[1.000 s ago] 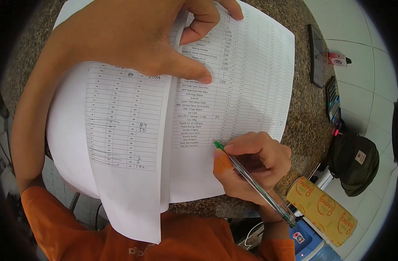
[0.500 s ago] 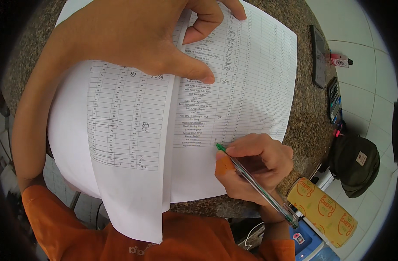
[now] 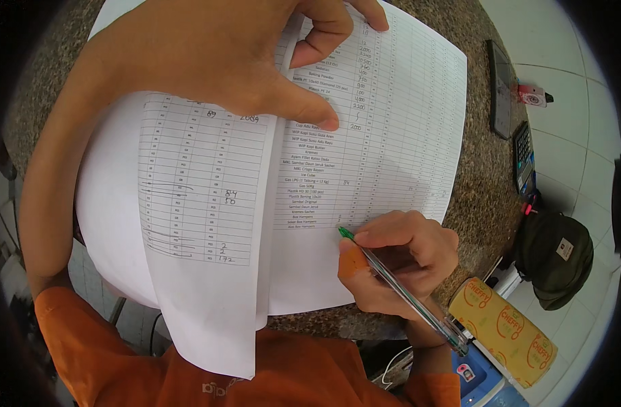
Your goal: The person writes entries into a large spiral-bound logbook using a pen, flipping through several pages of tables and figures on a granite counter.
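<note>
A stack of printed sheets (image 3: pixel 310 278) lies on the speckled stone table, with a table of rows and handwritten figures on it. One sheet (image 3: pixel 208 312) is turned over to the left and hangs past the near edge. My left hand (image 3: pixel 208 57) rests across the fold, fingers apart, its thumb pressing on the printed list. In my right hand (image 3: pixel 409 258) is a clear ballpoint pen (image 3: pixel 398 287) with a green tip. The tip touches or nearly touches the lowest rows of the list; I cannot tell which.
Along the right edge of the stone table (image 3: pixel 474 176) lie a dark phone (image 3: pixel 501 88) and a calculator (image 3: pixel 524 159). Beyond are a small pink and white device (image 3: pixel 531 95), a dark green bag (image 3: pixel 551 254), a yellow printed roll (image 3: pixel 507 332) and a blue container (image 3: pixel 487 373).
The pen tip has moved slightly down the list, and a small mark shows above it. My left hand stays on the sheets, barely shifted.
</note>
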`<state>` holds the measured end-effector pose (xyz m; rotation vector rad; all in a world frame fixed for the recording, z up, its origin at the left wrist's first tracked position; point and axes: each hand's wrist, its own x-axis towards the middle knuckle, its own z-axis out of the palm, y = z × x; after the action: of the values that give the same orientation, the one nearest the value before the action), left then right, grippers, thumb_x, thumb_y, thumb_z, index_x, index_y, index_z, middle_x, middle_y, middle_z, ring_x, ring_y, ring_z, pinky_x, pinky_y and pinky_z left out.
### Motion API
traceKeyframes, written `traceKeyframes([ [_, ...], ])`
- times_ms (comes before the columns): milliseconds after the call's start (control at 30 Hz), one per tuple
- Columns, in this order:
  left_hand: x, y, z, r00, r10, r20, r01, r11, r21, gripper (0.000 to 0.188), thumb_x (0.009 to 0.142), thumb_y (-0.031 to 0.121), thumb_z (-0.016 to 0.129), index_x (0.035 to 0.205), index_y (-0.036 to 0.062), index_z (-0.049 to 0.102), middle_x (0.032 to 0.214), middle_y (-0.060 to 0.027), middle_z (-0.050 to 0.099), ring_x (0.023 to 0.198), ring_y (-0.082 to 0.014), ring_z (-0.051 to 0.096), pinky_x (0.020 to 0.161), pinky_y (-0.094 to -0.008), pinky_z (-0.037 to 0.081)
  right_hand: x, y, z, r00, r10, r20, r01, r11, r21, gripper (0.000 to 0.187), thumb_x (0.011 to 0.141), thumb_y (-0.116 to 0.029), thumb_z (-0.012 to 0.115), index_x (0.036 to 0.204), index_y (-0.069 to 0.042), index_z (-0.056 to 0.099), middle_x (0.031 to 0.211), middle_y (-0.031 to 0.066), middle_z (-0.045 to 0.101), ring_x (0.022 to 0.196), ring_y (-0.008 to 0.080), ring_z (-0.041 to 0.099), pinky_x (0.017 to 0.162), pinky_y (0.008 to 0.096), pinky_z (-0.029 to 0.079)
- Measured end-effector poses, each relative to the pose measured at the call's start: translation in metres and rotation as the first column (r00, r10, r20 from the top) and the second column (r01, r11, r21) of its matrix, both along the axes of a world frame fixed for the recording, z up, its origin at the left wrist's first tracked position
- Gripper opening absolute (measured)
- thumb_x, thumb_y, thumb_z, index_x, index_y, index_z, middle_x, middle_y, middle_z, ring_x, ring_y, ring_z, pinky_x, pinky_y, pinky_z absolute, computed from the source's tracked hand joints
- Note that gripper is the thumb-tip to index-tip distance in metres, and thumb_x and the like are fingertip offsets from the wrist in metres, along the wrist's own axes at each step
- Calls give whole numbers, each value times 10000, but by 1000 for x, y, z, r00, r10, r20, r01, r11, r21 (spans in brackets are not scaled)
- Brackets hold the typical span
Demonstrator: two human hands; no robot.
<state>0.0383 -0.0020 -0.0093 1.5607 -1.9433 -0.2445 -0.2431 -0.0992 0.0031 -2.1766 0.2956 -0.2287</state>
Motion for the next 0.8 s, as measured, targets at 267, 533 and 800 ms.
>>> traceKeyframes([
  [267, -6, 10, 4, 997, 20, 70, -12, 993, -119, 401, 726, 227, 888, 608, 67, 540, 1282, -263, 632, 1162, -387, 616, 946, -439, 500, -5, 4, 2, 999, -12, -43, 12, 1000, 4, 242, 715, 55, 792, 832, -13, 592, 728, 110, 674, 594, 105, 626, 528, 231, 475],
  [533, -4, 16, 5, 989, 0, -148, -3, 1000, -20, 388, 716, 218, 889, 614, 45, 558, 1278, -283, 632, 1134, -400, 625, 909, -413, 527, -6, 8, 2, 996, -40, -86, 38, 999, -26, 226, 724, 60, 763, 829, -16, 577, 756, 109, 666, 634, 100, 610, 570, 238, 480],
  [800, -5, 15, 5, 960, -78, -268, 44, 990, -132, 401, 721, 223, 891, 609, 51, 546, 1282, -278, 629, 1138, -395, 622, 921, -418, 520, -8, 3, 3, 998, -20, -56, 19, 1000, -3, 234, 726, 48, 780, 832, -8, 580, 756, 105, 667, 624, 101, 616, 575, 235, 495],
])
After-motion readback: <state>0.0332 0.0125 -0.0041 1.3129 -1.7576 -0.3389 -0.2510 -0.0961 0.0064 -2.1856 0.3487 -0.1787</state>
